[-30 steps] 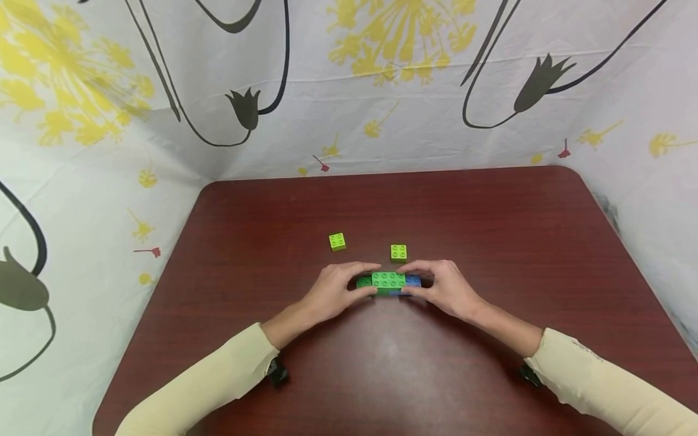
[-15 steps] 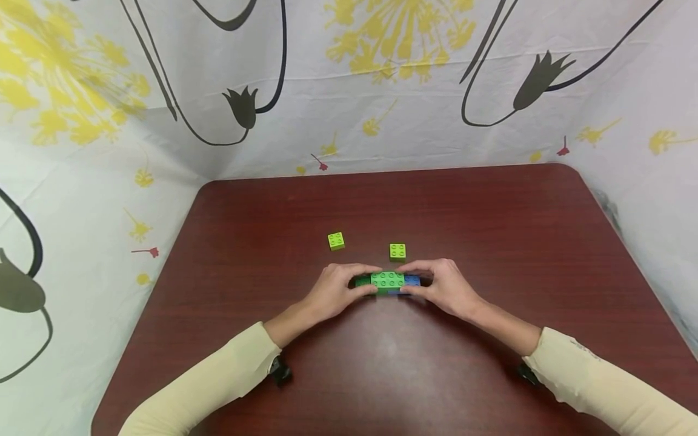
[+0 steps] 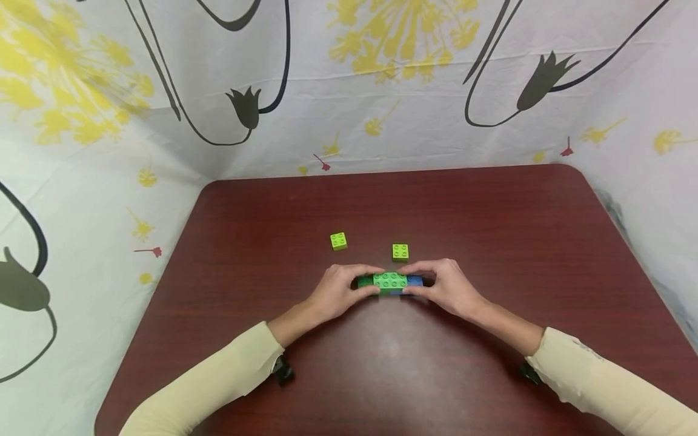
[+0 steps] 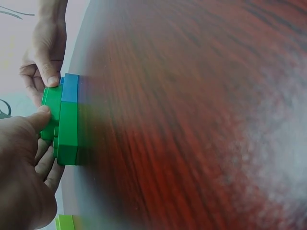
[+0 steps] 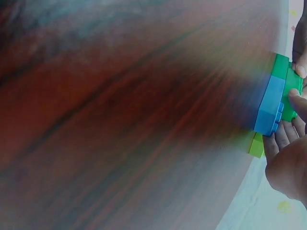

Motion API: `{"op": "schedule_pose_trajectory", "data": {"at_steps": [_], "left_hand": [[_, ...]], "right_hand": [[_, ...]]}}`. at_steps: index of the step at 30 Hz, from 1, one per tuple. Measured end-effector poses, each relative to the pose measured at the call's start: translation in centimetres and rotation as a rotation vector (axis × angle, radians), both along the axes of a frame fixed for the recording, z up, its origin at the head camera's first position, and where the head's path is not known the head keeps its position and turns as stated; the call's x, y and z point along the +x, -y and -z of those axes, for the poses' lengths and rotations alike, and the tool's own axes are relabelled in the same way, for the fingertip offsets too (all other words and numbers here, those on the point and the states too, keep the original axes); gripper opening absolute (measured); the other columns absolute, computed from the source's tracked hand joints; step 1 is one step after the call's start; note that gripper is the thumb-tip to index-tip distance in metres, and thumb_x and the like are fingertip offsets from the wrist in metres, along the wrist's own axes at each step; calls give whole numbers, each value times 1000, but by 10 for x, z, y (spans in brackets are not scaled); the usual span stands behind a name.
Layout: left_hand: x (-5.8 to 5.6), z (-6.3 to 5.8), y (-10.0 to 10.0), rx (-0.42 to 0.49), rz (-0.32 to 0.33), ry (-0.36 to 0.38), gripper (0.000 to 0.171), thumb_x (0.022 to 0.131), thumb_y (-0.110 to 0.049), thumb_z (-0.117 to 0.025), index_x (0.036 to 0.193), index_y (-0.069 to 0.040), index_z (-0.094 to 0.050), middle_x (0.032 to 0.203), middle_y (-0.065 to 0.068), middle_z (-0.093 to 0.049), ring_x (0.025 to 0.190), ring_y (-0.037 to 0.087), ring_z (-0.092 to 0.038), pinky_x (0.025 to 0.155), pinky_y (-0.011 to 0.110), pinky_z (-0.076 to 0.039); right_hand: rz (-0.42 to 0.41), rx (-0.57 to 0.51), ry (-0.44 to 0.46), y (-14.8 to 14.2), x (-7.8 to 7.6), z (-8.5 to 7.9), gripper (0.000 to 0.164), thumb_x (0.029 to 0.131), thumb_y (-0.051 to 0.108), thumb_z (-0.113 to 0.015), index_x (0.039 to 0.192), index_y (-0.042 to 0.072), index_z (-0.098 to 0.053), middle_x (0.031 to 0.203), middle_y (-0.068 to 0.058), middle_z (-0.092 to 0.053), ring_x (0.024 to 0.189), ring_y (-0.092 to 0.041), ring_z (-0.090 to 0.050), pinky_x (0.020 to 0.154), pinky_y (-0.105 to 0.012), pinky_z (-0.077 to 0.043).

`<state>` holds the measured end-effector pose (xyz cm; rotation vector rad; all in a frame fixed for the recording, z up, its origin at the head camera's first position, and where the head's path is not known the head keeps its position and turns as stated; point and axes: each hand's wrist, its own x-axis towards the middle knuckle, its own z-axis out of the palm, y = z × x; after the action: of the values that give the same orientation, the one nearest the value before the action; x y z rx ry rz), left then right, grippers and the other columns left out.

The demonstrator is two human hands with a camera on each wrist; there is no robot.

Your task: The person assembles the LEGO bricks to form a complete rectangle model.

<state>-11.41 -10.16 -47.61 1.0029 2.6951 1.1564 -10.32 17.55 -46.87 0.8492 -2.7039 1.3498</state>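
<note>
A bright green toy brick (image 3: 389, 280) bridges a darker green brick (image 3: 365, 282) on the left and a blue brick (image 3: 415, 281) on the right, all three in one row in front of me. My left hand (image 3: 335, 295) pinches the upper brick's left end, thumb on the near side and fingers behind. At the other end my right hand (image 3: 452, 292) pinches the same brick likewise. In the left wrist view the upper green brick (image 4: 53, 106) sits on the lower two. The right wrist view shows the blue brick's side (image 5: 270, 105) nearest that hand.
Two lime green bricks lie behind the row, one (image 3: 339, 241) farther left and one (image 3: 400, 252) just beyond the hands. The dark red table (image 3: 382, 369) has rounded far corners. A patterned cloth (image 3: 327, 91) hangs behind it and at the sides.
</note>
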Motion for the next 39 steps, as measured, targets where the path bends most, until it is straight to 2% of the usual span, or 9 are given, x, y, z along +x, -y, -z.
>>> {"op": "schedule_pose_trajectory", "data": {"at_steps": [5,9,14,18,23,28,35,39], "left_hand": [[-2,-1,1,16,10,20,37,96,-26,-83,132,-18,-76,121,-3,-77,87,10,-65,77,28,-53],[-4,-3,3,2,41,33,39,96,-27,-82,134,-18,-75,125,-3,-76,100,10,-70,84,30,-56],[-6,-4,5,-12,72,28,44,96,-31,-82,137,-18,-73,129,-3,-75,111,8,-70,90,31,-58],[-6,-4,3,-7,70,18,43,97,-32,-80,137,-19,-73,129,-3,-75,111,11,-71,90,32,-58],[-5,-2,0,-11,45,38,38,99,-31,-79,135,-21,-74,126,-5,-76,102,9,-71,85,29,-56],[-4,-3,1,-10,38,47,37,99,-30,-78,135,-21,-74,125,-5,-76,94,5,-68,81,27,-55],[-2,-4,0,-24,24,37,37,99,-31,-78,135,-21,-74,124,-5,-77,97,3,-69,82,27,-56],[-3,-5,0,-21,35,57,38,100,-31,-78,136,-21,-74,124,-5,-77,87,4,-65,78,26,-53]], "right_hand": [[-22,-47,102,2,-1,-3,37,83,3,-92,117,8,-78,113,-4,-78,102,-22,-76,87,-40,-63],[-55,-29,180,1,-5,-6,39,85,3,-90,121,6,-76,117,-8,-76,106,-25,-75,91,-44,-62],[-96,-2,247,0,-10,-11,46,89,10,-89,132,5,-73,127,-11,-74,107,-23,-73,88,-42,-60],[-103,17,197,2,-10,-10,47,90,16,-88,134,8,-74,125,-7,-76,98,-17,-71,82,-38,-60],[-83,25,132,7,-9,-7,37,91,15,-87,127,12,-80,117,-4,-79,85,-11,-66,72,-28,-55],[-70,23,116,9,-9,-6,34,90,16,-88,123,12,-81,113,-4,-80,79,-9,-62,68,-24,-51],[-71,34,114,10,-8,-6,34,90,17,-88,123,11,-82,112,-4,-80,77,-8,-62,66,-23,-51],[-72,34,118,8,-8,-6,34,90,17,-87,123,11,-81,113,-5,-80,76,-9,-61,65,-23,-49]]}}
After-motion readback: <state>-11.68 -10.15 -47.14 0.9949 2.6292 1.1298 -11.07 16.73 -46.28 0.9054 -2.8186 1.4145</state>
